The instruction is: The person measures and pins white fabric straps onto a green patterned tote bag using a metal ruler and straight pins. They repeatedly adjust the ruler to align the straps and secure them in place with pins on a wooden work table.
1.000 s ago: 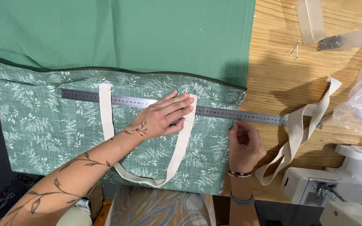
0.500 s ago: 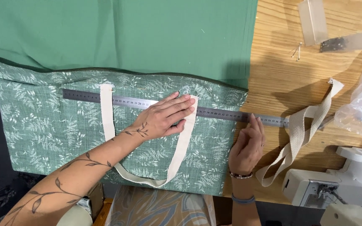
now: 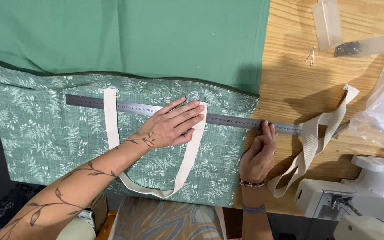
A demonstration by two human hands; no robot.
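Note:
A green leaf-print fabric bag lies flat on the table, with a cream webbing handle looping down over its front. A long steel ruler lies across the bag's upper part. My left hand presses flat, fingers spread, on the ruler and the handle's right strap. My right hand rests at the bag's right edge with its fingertips touching the ruler's lower edge.
Plain green cloth covers the table behind the bag. A loose cream strap lies to the right on the wooden table. A sewing machine, a clear plastic bag, pins and clear strips sit farther right.
My right hand moved up from the bag's right edge until its fingertips met the ruler. My left hand stayed pressed on the ruler.

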